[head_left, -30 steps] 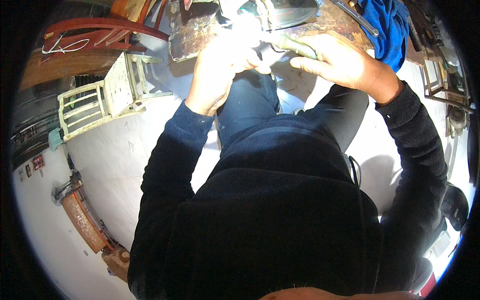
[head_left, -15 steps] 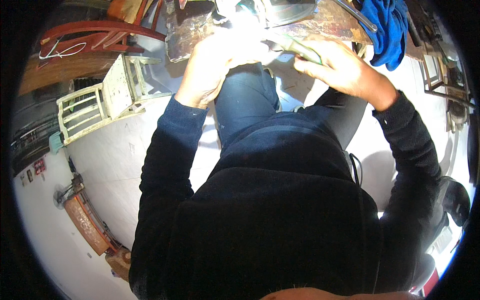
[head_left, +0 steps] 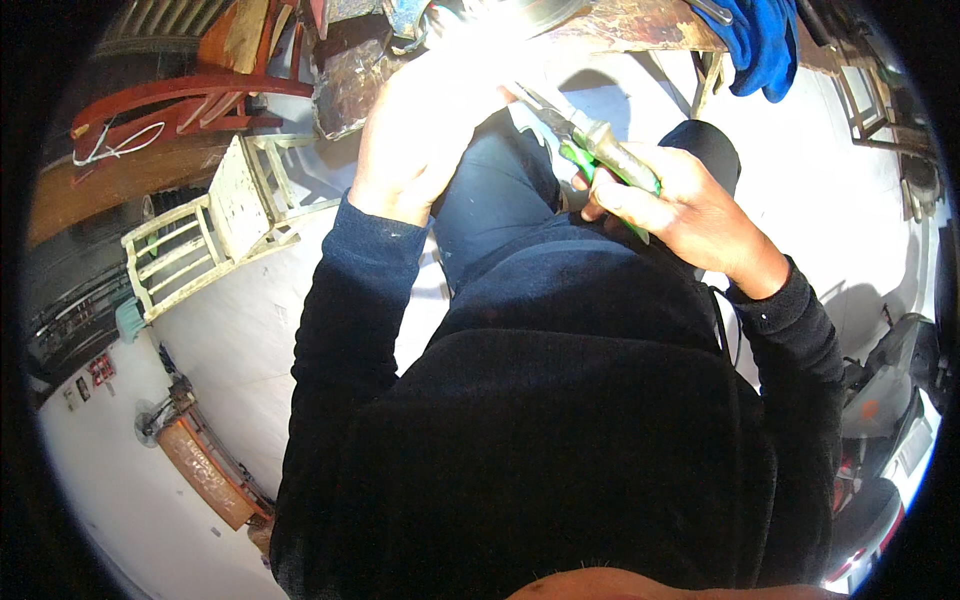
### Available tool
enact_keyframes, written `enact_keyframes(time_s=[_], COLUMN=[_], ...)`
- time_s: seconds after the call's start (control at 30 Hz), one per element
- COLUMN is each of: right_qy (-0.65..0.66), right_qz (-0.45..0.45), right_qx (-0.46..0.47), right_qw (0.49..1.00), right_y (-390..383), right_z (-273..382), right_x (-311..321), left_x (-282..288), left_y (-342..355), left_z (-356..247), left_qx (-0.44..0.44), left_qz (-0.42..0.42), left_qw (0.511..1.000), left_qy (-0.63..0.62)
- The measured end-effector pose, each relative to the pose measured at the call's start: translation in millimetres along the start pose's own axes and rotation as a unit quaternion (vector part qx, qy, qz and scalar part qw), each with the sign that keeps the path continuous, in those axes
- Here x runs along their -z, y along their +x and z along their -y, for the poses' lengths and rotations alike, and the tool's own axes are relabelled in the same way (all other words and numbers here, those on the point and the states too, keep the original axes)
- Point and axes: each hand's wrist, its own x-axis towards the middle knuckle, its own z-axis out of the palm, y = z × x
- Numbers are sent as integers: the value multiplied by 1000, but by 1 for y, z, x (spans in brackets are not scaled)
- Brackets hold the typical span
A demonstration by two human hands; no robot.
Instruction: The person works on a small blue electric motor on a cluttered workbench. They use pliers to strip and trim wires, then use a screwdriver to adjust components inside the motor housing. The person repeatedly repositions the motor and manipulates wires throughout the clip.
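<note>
Green-handled pliers [head_left: 625, 163], seen from my head camera, lie off the bench's near edge, in the air above my lap, with their nose pointing up and left toward the other hand. My right hand [head_left: 675, 205] is closed around their handles. My left hand [head_left: 425, 125] is raised before the near-left part of the bench [head_left: 640, 28]; glare washes out its fingers, so I cannot tell what it holds or whether the nose touches it. This hand and the glare block part of the near edge from me. Dark trousers [head_left: 500, 190] fill the space below the pliers. Toward the near-right corner, a blue cloth [head_left: 765, 50] hangs over the edge, beside a metal tool [head_left: 712, 10] whose type I cannot make out. Past the left edge stand red wooden furniture [head_left: 190, 90], carrying a white loop [head_left: 120, 145], and a cream-painted chair [head_left: 240, 195].
</note>
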Motion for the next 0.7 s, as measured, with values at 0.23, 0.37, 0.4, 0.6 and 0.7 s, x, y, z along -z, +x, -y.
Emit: enact_keyframes(time_s=[0.23,0.37,0.4,0.6,0.7], right_qy=[119,147,146,123,116], right_qz=[29,30,29,31,18], right_qx=[-52,-38,-35,-19,-30], right_qw=[991,988,988,992,993], right_y=[-7,-8,-7,0,0], right_z=[16,18,17,14,9], right_x=[-9,-10,-10,-14,-14], left_x=[-12,-19,-20,-18,-11], left_y=[5,5,5,3,3], left_z=[0,-2,-2,1,6], left_qx=[18,47,53,53,23], left_qz=[3,-43,-54,-77,-41], left_qw=[988,954,942,929,975], left_qy=[-154,-294,-328,-358,-219])
